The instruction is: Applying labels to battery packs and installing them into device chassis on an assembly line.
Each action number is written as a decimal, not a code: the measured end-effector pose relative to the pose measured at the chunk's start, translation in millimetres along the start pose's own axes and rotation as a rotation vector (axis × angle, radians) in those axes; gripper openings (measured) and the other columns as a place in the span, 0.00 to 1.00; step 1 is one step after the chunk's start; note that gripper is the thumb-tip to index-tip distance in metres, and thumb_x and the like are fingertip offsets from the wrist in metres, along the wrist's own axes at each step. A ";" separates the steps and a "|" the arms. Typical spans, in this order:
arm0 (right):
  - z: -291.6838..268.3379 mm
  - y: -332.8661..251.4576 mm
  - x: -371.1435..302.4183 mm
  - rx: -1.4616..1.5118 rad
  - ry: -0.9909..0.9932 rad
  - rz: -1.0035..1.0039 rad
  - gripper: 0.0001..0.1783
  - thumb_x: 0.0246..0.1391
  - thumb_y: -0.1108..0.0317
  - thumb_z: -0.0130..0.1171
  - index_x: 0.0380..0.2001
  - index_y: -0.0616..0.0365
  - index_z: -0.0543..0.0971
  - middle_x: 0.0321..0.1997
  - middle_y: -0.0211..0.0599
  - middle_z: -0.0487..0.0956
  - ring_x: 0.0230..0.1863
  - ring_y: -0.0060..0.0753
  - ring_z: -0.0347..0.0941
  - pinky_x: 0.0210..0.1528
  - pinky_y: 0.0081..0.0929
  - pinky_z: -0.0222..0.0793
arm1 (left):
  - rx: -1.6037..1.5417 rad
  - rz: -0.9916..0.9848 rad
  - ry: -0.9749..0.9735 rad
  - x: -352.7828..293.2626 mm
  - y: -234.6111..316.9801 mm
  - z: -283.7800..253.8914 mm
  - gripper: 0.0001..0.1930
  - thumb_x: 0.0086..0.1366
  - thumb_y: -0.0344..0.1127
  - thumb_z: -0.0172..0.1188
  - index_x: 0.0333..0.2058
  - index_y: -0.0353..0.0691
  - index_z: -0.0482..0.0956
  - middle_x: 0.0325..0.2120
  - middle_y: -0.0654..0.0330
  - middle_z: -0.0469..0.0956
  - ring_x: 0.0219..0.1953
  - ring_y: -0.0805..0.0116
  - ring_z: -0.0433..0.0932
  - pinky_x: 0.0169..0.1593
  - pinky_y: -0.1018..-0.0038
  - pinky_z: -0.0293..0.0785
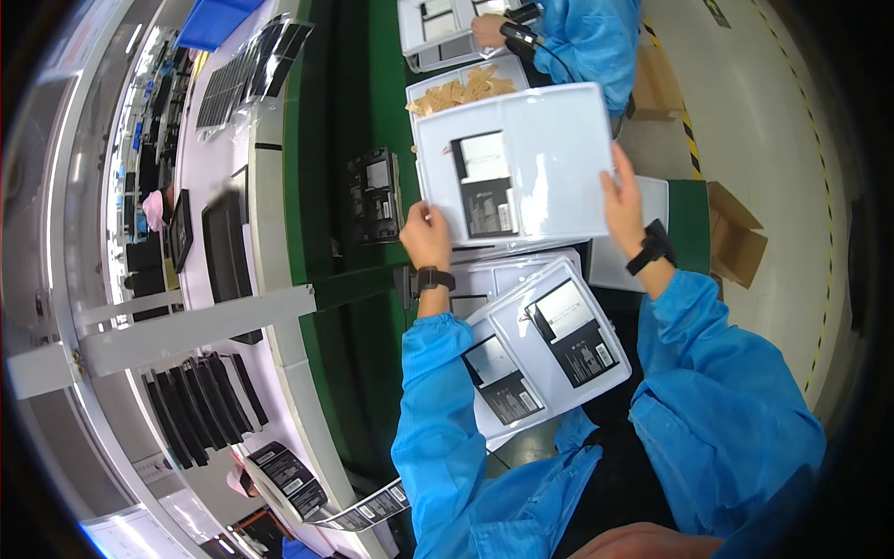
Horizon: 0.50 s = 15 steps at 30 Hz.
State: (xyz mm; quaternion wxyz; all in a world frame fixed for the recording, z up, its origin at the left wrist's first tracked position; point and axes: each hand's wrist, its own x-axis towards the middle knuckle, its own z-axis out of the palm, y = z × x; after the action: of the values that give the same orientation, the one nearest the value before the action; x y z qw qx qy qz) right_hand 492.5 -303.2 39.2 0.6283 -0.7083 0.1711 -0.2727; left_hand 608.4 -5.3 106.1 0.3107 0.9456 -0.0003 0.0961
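A white plastic tray [563, 168] is held up in front of me between my two hands. My left hand [427, 235] is closed at its lower left corner, the fingers curled. My right hand [622, 197] grips the right edge, thumb on top. One flat black-and-silver battery pack [488, 200] lies in the left half of this tray. Below it, nearer my body, another white tray [533, 343] sits tilted, bearing two similar packs, a left one [504, 380] and a right one [572, 337]. Part of a further tray shows beneath.
Behind the held tray, a tray holds a pile of tan pieces [461, 90]. A co-worker's blue sleeve [585, 42] and hand are at another tray beyond. A stack of black packs [373, 197] rests on the green bench. Cardboard boxes [736, 233] stand right; a label roll [284, 480] lies lower left.
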 end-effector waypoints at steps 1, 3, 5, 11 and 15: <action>-24.9 13.3 2.7 -0.068 0.022 -0.041 0.30 0.68 0.74 0.51 0.71 0.65 0.61 0.72 0.50 0.67 0.72 0.39 0.63 0.72 0.32 0.56 | -0.052 0.025 -0.042 -0.1 18.0 3.2 0.13 0.65 0.36 0.60 0.40 0.30 0.83 0.31 0.44 0.85 0.34 0.50 0.86 0.40 0.62 0.80; -79.0 12.0 2.2 -0.087 0.103 0.056 0.29 0.67 0.74 0.51 0.70 0.65 0.64 0.71 0.47 0.68 0.72 0.37 0.63 0.73 0.31 0.55 | -0.121 0.056 -0.210 -10.6 54.8 13.3 0.16 0.66 0.35 0.60 0.49 0.31 0.80 0.33 0.48 0.85 0.33 0.57 0.87 0.37 0.65 0.80; -136.8 18.7 -1.6 -0.116 0.162 0.107 0.28 0.67 0.72 0.51 0.69 0.65 0.65 0.71 0.45 0.69 0.70 0.36 0.64 0.72 0.30 0.57 | -0.132 0.111 -0.419 -27.6 81.8 30.0 0.23 0.65 0.35 0.60 0.57 0.32 0.73 0.32 0.48 0.83 0.29 0.58 0.84 0.34 0.65 0.79; -318.3 49.3 -36.2 -0.132 0.244 0.237 0.29 0.69 0.73 0.48 0.71 0.65 0.62 0.71 0.45 0.68 0.68 0.33 0.66 0.69 0.26 0.60 | -0.242 0.100 -0.895 -110.3 154.5 139.3 0.22 0.62 0.34 0.61 0.52 0.30 0.70 0.36 0.42 0.81 0.39 0.46 0.83 0.45 0.60 0.78; -354.3 72.4 -63.6 -0.307 0.235 0.222 0.28 0.70 0.72 0.47 0.71 0.62 0.62 0.71 0.44 0.68 0.67 0.34 0.67 0.69 0.27 0.60 | -0.052 -0.333 -1.134 -144.7 181.0 215.0 0.35 0.58 0.41 0.65 0.56 0.22 0.62 0.45 0.34 0.79 0.47 0.42 0.82 0.54 0.58 0.78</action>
State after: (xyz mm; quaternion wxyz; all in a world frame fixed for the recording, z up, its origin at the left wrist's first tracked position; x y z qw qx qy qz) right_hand 236.3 -559.2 -21.0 0.5151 -0.7356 0.3597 -0.2532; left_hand 494.5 -286.2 16.6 0.2958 0.8288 -0.0205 -0.4746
